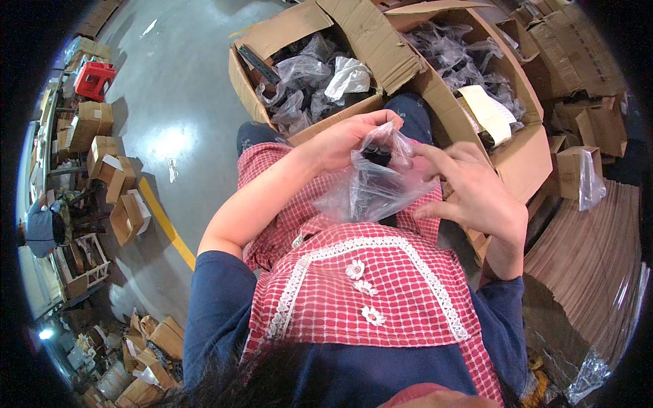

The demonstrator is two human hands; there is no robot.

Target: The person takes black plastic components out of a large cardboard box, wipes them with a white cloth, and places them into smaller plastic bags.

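Over my lap hangs a clear plastic bag (pixel 364 190), crumpled and sheer, with a small dark piece (pixel 376 157) showing at its upper part; what kind of piece it is I cannot make out. My left hand (pixel 343 141) is closed on the gathered upper edge of the bag, beside the dark piece. At the bag's right side is my right hand (pixel 473 182), its thumb and fingers apart. Its index fingertip reaches the bag, and the other fingers are slightly blurred.
Just ahead stands an open carton (pixel 309 126) of bagged dark parts. A second carton (pixel 530 146) of bagged items, with paper on top, adjoins it. Flat cardboard (pixel 585 251) is stacked at right. Boxes (pixel 95 126), a red stool (pixel 94 80) and another person (pixel 42 228) are at left.
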